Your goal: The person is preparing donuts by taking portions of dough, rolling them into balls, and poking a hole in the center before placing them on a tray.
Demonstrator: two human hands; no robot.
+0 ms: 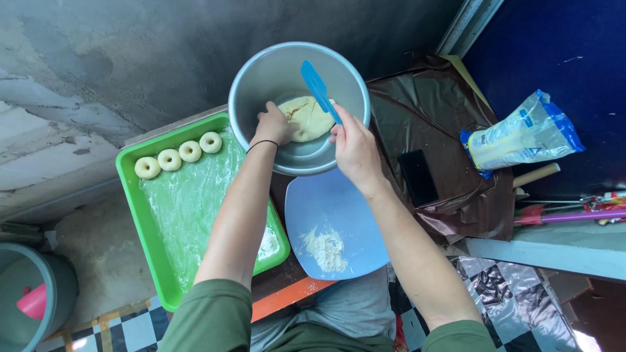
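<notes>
Soft dough [306, 117], smooth metal bowl [261, 78].

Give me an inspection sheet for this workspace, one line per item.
Surface: low table with an orange edge, mostly covered; brown plastic sheet to the right.
Job's things: dough lump in a metal bowl; blue spatula.
Clutter: green tray lined with film, four dough rings along its far end; blue board with a flour pile; dark phone; flour bag.
Grips: left hand presses the dough; right hand holds the spatula handle.
Cables: nothing seen.
Surroundings: concrete wall, grey bucket lower left, checkered floor.
</notes>
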